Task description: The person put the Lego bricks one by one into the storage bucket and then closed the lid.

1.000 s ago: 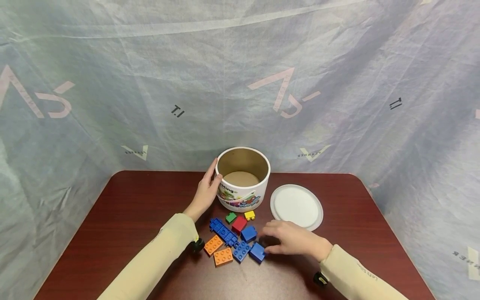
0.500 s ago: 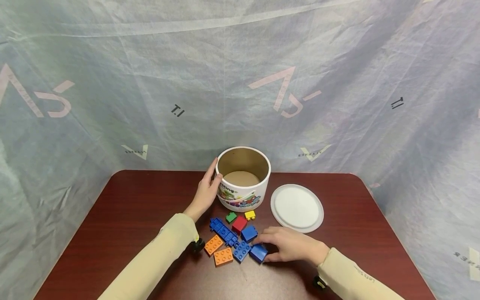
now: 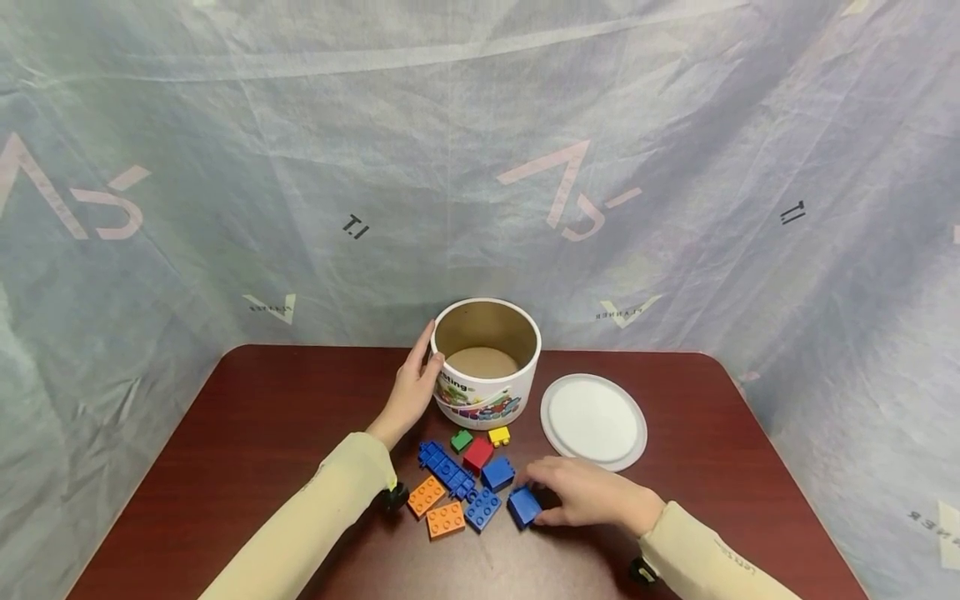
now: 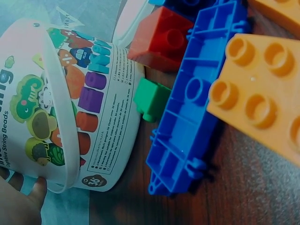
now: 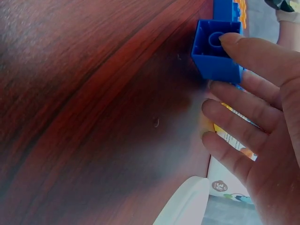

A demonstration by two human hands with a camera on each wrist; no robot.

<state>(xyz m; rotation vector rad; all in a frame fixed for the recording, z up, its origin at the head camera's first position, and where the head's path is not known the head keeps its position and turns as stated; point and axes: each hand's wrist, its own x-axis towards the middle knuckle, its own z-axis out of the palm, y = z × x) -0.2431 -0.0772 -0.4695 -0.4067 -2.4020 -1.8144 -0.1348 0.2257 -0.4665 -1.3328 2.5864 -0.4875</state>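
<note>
The left hand (image 3: pixel 408 392) rested with straight fingers against the near left side of a white, cylindrical bucket (image 3: pixel 487 400), its thumb lying near the rim; the right hand (image 3: pixel 581 496) pinched a blue, hollow plastic block (image 3: pixel 524 506) between thumb and forefinger.

The bucket stood upright just right of the left hand, touching it, near the back of a dark red, wood-grained table (image 3: pixel 285 408). Its label carried colourful pictures and black lettering, a white handle strap crossed its wall, and the inside looked brownish.

In front of it, from the left, came an orange studded brick (image 3: pixel 427 497), a long blue ribbed plastic piece (image 3: pixel 447 471), a second orange studded brick (image 3: pixel 446 520), a small green block (image 3: pixel 461 441), a red block (image 3: pixel 477 455), a blue studded brick (image 3: pixel 482 509), another blue block (image 3: pixel 498 473) and a small yellow block (image 3: pixel 498 436).

The pinched block lay at the right hand's fingertips, just right of the blue studded brick; whether it touched the table I cannot tell. The right wrist view showed its hollow side, with a round tube inside. Farthest right, beyond the right hand, lay a white, round disc (image 3: pixel 593 421).
</note>
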